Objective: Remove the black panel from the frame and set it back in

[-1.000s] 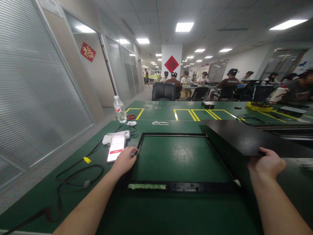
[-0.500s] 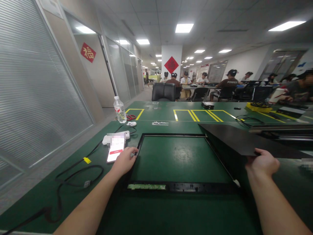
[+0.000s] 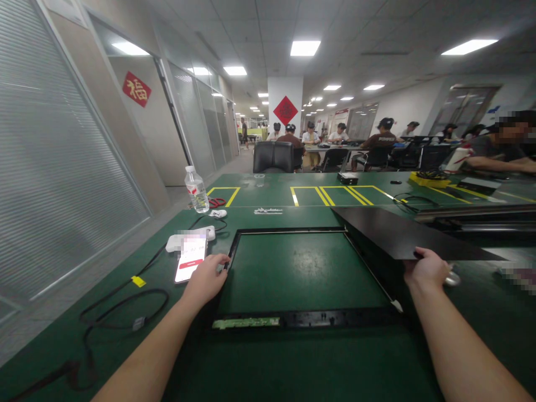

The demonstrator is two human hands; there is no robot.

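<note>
Black panel [image 3: 389, 231], edge in right grip [image 3: 427, 271]

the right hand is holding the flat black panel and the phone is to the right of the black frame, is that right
Not quite: the phone is to the left of the black frame, not to its right, as the head view shows. The rest is right: the right hand is holding the flat black panel.

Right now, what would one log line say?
left hand: touching black rectangular frame; right hand: holding thin black panel; frame: on green table
</note>
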